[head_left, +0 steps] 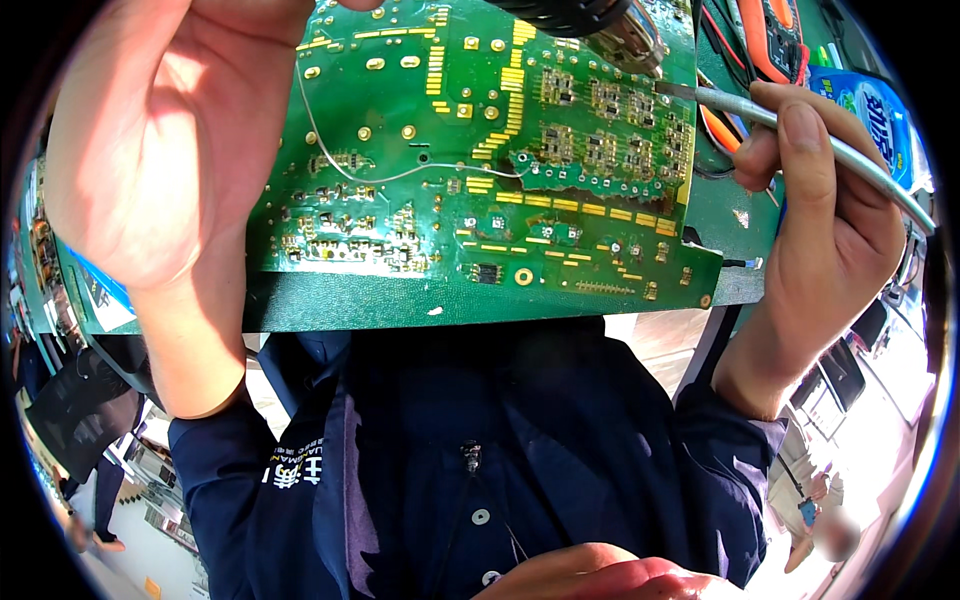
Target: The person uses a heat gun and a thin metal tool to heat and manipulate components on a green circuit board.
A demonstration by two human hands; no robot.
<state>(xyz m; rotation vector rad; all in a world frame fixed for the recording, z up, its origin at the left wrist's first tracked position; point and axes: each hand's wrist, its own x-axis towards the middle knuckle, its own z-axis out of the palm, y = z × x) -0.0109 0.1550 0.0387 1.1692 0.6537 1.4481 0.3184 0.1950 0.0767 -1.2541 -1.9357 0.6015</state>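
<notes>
A green circuit board lies on the table, crowded with small parts and gold pads. At its upper right, my right hand grips a slim silver tool, shaped like a knife, whose flat, narrow tip touches or hovers just over the small parts. A black hot-air gun with a metal nozzle reaches in from the top edge, its mouth close to that tip. My left hand is raised over the board's left side, palm showing; its fingers are mostly cut off, so its hold is hidden. A thin pale wire curves across the board.
An orange multimeter and its leads lie at the upper right, with a blue plastic packet beside them. The green tabletop ends in front of my body. A short dark cable lies by the board's right edge.
</notes>
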